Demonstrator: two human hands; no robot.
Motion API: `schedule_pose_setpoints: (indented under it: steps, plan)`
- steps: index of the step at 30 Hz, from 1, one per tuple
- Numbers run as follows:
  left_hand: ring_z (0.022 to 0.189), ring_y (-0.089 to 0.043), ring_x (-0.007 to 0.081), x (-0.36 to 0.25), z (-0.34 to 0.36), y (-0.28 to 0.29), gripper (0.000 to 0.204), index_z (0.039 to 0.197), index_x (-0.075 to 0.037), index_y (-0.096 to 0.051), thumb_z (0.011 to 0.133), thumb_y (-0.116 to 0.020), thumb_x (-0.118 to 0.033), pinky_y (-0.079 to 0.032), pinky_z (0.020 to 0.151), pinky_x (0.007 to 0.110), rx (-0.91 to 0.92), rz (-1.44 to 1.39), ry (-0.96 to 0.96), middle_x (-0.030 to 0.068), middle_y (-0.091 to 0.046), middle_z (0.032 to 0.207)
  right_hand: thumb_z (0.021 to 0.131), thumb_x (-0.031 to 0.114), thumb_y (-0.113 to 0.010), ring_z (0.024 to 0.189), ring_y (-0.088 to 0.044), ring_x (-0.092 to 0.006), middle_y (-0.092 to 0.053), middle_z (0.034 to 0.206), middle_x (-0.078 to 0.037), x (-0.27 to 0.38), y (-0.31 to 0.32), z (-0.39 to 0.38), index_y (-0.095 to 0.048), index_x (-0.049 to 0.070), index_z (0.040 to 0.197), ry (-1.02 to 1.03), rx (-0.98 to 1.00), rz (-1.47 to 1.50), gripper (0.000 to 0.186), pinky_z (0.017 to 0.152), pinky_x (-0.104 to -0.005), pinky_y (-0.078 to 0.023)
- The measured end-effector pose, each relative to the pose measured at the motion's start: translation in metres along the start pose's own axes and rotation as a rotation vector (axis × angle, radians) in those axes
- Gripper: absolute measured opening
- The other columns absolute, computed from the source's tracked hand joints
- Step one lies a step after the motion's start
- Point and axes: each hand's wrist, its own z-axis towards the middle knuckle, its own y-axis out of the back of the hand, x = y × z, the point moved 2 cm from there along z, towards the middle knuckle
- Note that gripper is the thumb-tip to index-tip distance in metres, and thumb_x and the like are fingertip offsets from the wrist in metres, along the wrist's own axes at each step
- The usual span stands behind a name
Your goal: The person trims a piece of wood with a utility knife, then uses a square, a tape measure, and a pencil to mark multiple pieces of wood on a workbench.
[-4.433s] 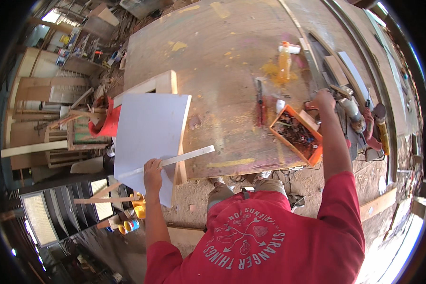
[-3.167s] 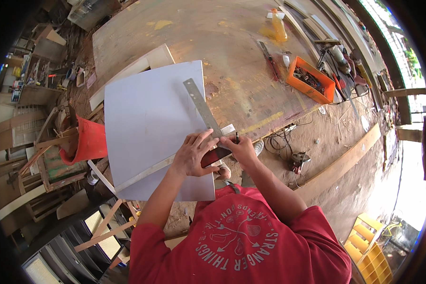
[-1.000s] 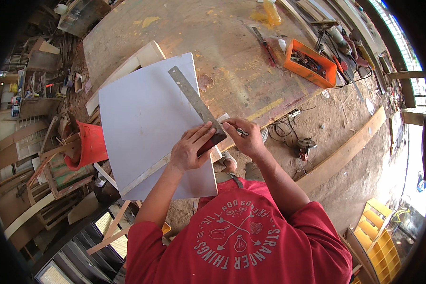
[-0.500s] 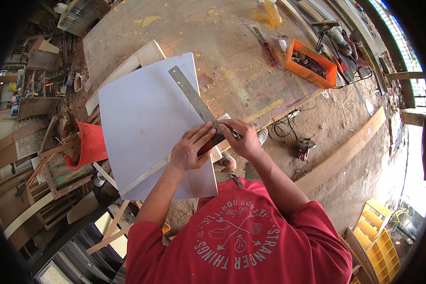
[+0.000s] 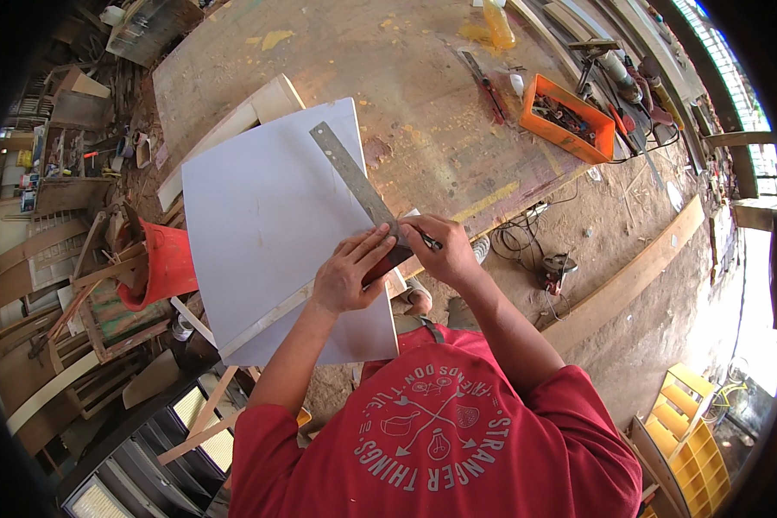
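A large white board [image 5: 250, 198] lies in front of me, partly over the worktable. Across its right part slants a try square [image 5: 344, 166], its grey metal blade flat on the surface. My left hand [image 5: 347, 274] presses on the square near its dark reddish stock, fingers over the blade's near end and thumb by the stock. Close beside it, my right hand [image 5: 447, 250] is closed around a dark pen or pencil [image 5: 432, 243] at the square's corner by the board's right edge. My fingers hide the writing tip.
Beyond the board spreads a paint-stained worktable [image 5: 406, 95]. On it stand an orange tool bin [image 5: 570, 154], a cutter-like red and black tool [image 5: 494, 97] and a yellow bottle [image 5: 498, 24]. A red bucket [image 5: 168, 268] is at left; cables and a power tool [image 5: 557, 269] lie on the ground at right.
The board, square and both hands keep nearly the same places. My right hand has turned very slightly around the pen.
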Motion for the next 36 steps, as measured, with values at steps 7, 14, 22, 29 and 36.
schedule_pose_setpoints:
  steps: [7,14,22,29,36]
  plan:
    - [0.138,-0.059,0.0354,0.001,-0.002,-0.001,0.069,0.153,-0.011,-0.059,0.087,-0.069,-0.028,-0.047,0.117,0.048,0.009,0.013,0.006,0.0127,-0.055,0.162,0.097,0.013,-0.073,0.088,-0.075,-0.0392,-0.075,0.095,-0.021,-0.006,0.009,-0.01,-0.077,0.0,0.107,-0.024,0.042,-0.036,0.017,0.076,-0.0431,-0.058]
    - [0.138,-0.059,0.0351,-0.001,0.001,0.001,0.069,0.152,-0.01,-0.06,0.087,-0.069,-0.028,-0.047,0.117,0.048,0.008,0.004,0.003,0.0125,-0.055,0.161,0.097,0.013,-0.072,0.088,-0.075,-0.0392,-0.075,0.094,-0.02,-0.003,0.001,0.004,-0.077,0.0,0.105,-0.04,0.012,0.022,0.016,0.076,-0.0433,-0.058]
    - [0.137,-0.059,0.0349,0.0,-0.001,0.001,0.067,0.152,-0.01,-0.061,0.089,-0.07,-0.029,-0.048,0.116,0.047,0.003,0.021,-0.004,0.0119,-0.056,0.161,0.105,0.017,-0.066,0.08,-0.077,-0.0264,-0.076,0.087,-0.015,-0.003,0.013,-0.025,-0.076,-0.001,0.11,-0.171,0.037,0.011,0.022,0.072,-0.0371,-0.058]
    - [0.138,-0.059,0.0359,0.001,-0.002,-0.003,0.067,0.151,-0.009,-0.061,0.091,-0.074,-0.037,-0.048,0.115,0.048,0.007,0.043,-0.008,0.0127,-0.056,0.16,0.111,0.026,-0.066,0.094,-0.077,-0.0237,-0.077,0.108,-0.016,-0.038,-0.038,-0.06,-0.067,-0.008,0.126,-0.704,0.009,0.685,0.037,0.077,-0.0342,-0.063]
    - [0.139,-0.057,0.0399,-0.012,0.003,0.007,0.085,0.152,-0.002,-0.055,0.08,-0.086,-0.032,-0.048,0.115,0.049,0.009,0.022,0.036,0.0195,-0.053,0.16,0.107,0.016,-0.07,0.087,-0.074,-0.0165,-0.076,0.102,-0.01,-0.048,-0.003,-0.062,-0.07,-0.006,0.125,-0.52,-0.317,0.71,0.028,0.08,-0.0305,-0.061]
